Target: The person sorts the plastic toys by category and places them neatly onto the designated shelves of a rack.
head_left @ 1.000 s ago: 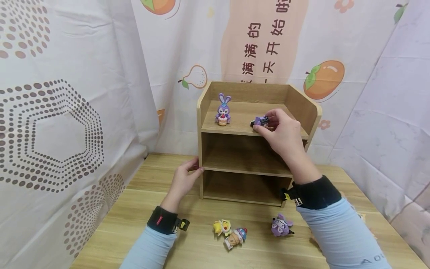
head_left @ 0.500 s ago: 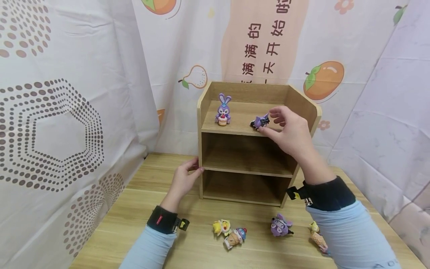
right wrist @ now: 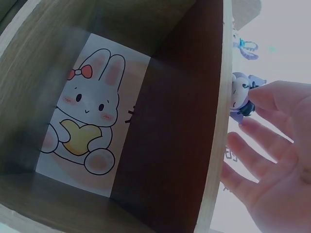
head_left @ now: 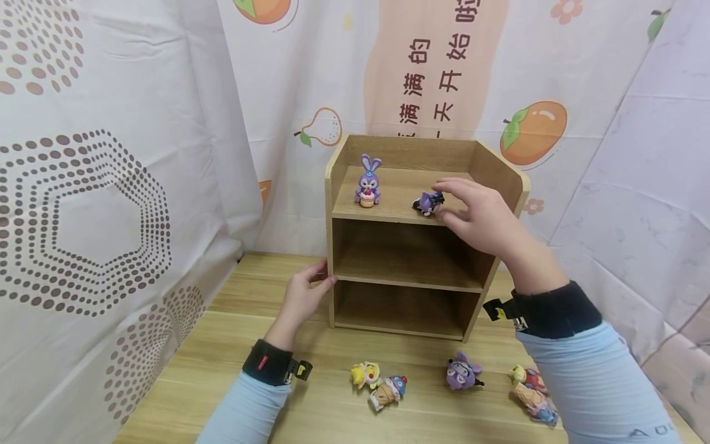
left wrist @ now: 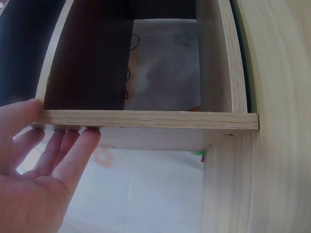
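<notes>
My left hand (head_left: 302, 298) rests at the left side panel of the wooden shelf unit (head_left: 407, 283), thumb at its front edge and fairly straight fingers against its outer face (left wrist: 146, 138). On the top board, my right hand (head_left: 479, 213) is just right of a small purple and black figurine (head_left: 427, 202), with thumb and fingers spread apart. In the right wrist view a fingertip overlaps this figurine (right wrist: 241, 97); whether it touches is unclear. To the left on the same board, a purple rabbit figurine (head_left: 368, 182) with a cake stands upright.
On the table (head_left: 233, 370), before the unit, lie a yellow figurine (head_left: 366, 374), a blue-hatted figurine (head_left: 388, 393) and a purple figurine (head_left: 463, 372). More figurines (head_left: 534, 398) lie beside the right sleeve. Patterned curtains (head_left: 299, 74) hang behind.
My right hand has let go of the purple and black figurine and drawn slightly right, its fingers spreading. The figurine stays on the top board. My left hand has not moved.
</notes>
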Available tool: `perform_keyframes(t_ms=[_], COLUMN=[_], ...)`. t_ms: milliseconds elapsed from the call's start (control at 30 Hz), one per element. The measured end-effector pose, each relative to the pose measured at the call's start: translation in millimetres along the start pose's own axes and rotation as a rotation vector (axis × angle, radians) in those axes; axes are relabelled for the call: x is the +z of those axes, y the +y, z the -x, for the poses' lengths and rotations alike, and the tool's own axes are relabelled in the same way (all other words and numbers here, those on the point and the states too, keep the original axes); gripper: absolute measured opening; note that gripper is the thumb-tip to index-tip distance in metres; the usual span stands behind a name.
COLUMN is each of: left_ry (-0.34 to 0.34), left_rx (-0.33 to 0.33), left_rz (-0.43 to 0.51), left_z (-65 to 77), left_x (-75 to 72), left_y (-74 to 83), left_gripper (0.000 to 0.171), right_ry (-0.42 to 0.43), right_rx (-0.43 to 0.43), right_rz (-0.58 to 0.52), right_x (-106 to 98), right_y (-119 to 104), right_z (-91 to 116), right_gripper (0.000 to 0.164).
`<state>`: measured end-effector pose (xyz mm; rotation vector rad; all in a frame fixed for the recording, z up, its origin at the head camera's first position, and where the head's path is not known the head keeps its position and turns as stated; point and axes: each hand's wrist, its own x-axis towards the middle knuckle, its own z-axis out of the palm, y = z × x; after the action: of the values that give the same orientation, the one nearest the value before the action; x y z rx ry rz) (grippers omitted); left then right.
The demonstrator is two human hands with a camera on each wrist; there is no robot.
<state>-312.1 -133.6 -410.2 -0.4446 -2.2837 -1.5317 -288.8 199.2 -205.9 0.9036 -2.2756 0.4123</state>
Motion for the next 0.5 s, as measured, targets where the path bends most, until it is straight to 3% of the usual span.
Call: perform_keyframes(t_ms=[233,500], left_ry=[0.005,0.01], left_rx=[0.013,0.003], left_rz=[0.005,0.002], left_z=[0.4,0.6], left_x=[1.1,0.3], left_y=[0.1,2.6], left_gripper=[0.048,0.048], right_ry=[-0.019,0.031], right_rx=[0.039,0.013], right_rz=[-0.035,-0.006], right_x=[3.7,8.6], right_y=[1.1,1.5], right_z=[-1.0,-6.6], right_gripper=[0.036,0.027])
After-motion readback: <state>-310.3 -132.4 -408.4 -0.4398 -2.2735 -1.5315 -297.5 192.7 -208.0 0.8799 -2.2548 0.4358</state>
